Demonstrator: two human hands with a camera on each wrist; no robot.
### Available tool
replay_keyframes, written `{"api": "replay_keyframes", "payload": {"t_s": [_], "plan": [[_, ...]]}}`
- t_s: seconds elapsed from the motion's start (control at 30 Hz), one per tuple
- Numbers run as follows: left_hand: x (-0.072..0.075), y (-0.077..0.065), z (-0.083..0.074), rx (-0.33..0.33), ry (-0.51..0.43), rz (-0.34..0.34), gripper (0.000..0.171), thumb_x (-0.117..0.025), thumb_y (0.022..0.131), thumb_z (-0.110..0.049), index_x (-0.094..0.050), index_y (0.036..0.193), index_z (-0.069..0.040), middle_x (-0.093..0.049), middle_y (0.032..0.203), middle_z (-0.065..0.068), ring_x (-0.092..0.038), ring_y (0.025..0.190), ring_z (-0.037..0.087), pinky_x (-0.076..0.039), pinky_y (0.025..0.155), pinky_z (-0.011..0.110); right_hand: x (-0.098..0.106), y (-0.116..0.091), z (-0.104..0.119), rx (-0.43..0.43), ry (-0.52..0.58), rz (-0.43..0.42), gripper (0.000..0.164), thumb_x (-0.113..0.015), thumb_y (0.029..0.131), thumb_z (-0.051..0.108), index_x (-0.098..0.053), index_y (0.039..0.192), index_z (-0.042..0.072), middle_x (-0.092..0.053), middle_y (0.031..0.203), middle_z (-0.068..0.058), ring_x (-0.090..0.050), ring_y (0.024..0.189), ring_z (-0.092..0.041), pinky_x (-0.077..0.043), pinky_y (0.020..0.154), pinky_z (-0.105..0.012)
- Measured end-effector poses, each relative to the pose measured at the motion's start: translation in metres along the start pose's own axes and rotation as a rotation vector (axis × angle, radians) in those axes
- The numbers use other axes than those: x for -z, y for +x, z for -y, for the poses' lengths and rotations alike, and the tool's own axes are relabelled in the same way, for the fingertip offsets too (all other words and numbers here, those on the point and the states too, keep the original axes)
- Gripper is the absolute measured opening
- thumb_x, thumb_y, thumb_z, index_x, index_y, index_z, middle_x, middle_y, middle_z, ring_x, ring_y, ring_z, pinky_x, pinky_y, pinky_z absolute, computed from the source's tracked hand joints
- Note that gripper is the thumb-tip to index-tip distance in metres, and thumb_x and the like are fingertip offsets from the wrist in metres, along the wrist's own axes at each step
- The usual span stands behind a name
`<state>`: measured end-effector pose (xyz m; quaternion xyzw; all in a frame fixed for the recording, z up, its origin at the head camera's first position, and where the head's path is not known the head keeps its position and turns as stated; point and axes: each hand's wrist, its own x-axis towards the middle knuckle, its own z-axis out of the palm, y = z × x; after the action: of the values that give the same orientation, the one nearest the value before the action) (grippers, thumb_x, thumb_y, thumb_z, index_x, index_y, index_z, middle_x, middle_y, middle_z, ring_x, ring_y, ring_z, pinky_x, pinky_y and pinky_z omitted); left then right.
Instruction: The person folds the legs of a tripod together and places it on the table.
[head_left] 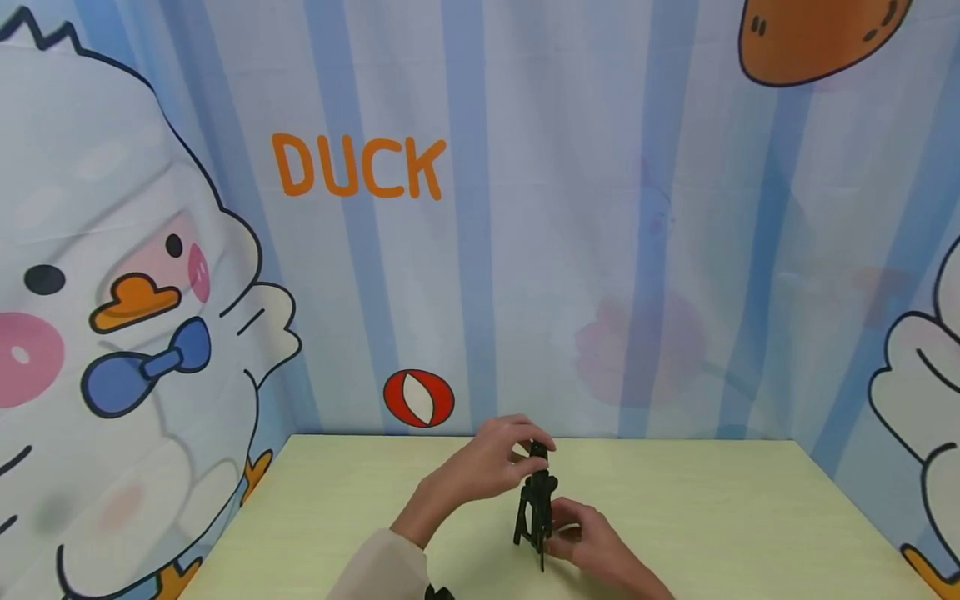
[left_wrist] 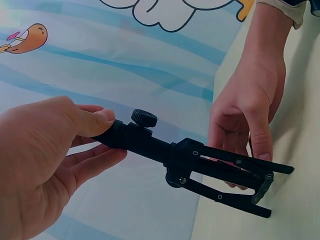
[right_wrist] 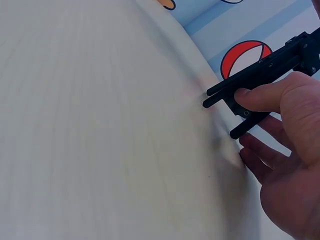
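A small black tripod (head_left: 537,496) stands roughly upright over the table, its legs downward and only slightly spread. My left hand (head_left: 491,460) pinches its top end between thumb and fingers. In the left wrist view a ribbed knob (left_wrist: 144,118) juts from the tripod's column, just below those fingertips. Low down, my right hand (head_left: 588,537) grips the legs. The right wrist view has the thumb (right_wrist: 260,97) pressed on a leg and the other fingers behind. Whether every leg tip touches the table cannot be told.
The pale yellow table (head_left: 675,500) spreads to both sides of the hands. Behind it hangs a striped blue and white curtain (head_left: 555,208) with printed ducks and lettering. A small dark object (head_left: 438,593) shows at the left sleeve, cut off by the frame's lower edge.
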<state>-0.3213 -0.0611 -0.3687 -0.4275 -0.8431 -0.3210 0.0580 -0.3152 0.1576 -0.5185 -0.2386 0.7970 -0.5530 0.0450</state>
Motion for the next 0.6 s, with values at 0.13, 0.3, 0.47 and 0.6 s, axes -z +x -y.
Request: {"api": "replay_keyframes", "payload": {"t_s": [0.13, 0.3, 0.47, 0.6], "plan": [[0.0018, -0.0001, -0.0011, -0.002, -0.001, 0.01, 0.016, -0.072, 0.098, -0.006, -0.075, 0.112, -0.013, -0.066, 0.109, -0.004, -0.063, 0.095, 0.005, -0.056, 0.078, 0.018, -0.0005, 0.0039, -0.0009, 0.038, 0.022, 0.063, 0.022, -0.078, 0.092, 0.008, -0.071, 0.113, 0.004, -0.074, 0.108, -0.008, -0.071, 0.099, -0.024, -0.057, 0.088, -0.027], [0.0049, -0.0019, -0.0009, -0.012, -0.016, 0.016, 0.018, -0.073, 0.097, -0.003, -0.076, 0.11, -0.014, -0.068, 0.108, -0.005, -0.061, 0.092, 0.005, -0.056, 0.081, 0.018, -0.0039, 0.0086, -0.0023, 0.069, 0.034, 0.08, 0.018, -0.08, 0.09, 0.007, -0.075, 0.107, 0.004, -0.075, 0.105, -0.007, -0.074, 0.095, -0.018, -0.059, 0.086, -0.025], [0.0076, -0.0045, -0.0004, -0.019, -0.041, 0.021, 0.018, -0.072, 0.096, -0.001, -0.076, 0.11, -0.012, -0.068, 0.107, -0.004, -0.062, 0.097, 0.007, -0.056, 0.085, 0.018, -0.0067, 0.0097, -0.0033, 0.082, 0.03, 0.075, 0.016, -0.079, 0.091, 0.005, -0.076, 0.106, 0.002, -0.076, 0.103, -0.007, -0.073, 0.092, -0.013, -0.058, 0.084, -0.024], [0.0081, -0.0071, 0.0015, -0.019, -0.083, 0.018, 0.019, -0.072, 0.096, 0.001, -0.076, 0.111, -0.01, -0.069, 0.108, -0.002, -0.064, 0.099, 0.009, -0.057, 0.086, 0.018, -0.0066, 0.0106, -0.005, 0.075, 0.056, 0.104, 0.019, -0.078, 0.093, 0.007, -0.074, 0.109, 0.0, -0.075, 0.108, -0.01, -0.072, 0.098, -0.015, -0.057, 0.088, -0.024]]}}
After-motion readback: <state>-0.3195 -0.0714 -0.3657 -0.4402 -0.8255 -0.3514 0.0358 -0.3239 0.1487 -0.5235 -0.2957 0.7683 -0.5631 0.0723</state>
